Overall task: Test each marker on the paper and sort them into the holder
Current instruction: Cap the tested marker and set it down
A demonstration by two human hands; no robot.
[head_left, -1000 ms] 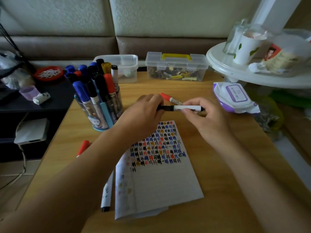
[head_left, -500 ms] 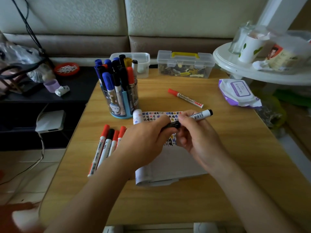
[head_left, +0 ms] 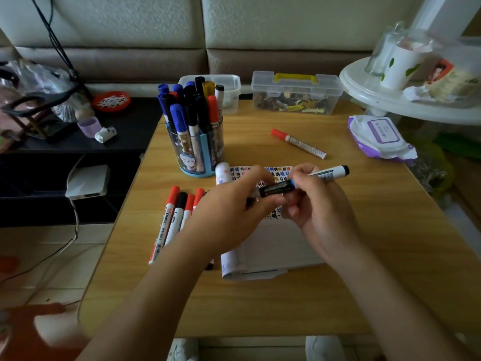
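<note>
The white marker (head_left: 328,173) is gripped by the R hand (head_left: 322,207), its black cap (head_left: 277,188) pinched by the L hand (head_left: 229,212), over the paper (head_left: 276,246) mid-table (head_left: 377,256). The holder (head_left: 197,155) is stood nr the far-left corner.

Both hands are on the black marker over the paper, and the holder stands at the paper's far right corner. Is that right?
Not quite. The holder stands at the far left corner of the paper, not the far right, as the head view shows. The rest holds: the left hand and right hand both grip the black marker over the paper.
</note>
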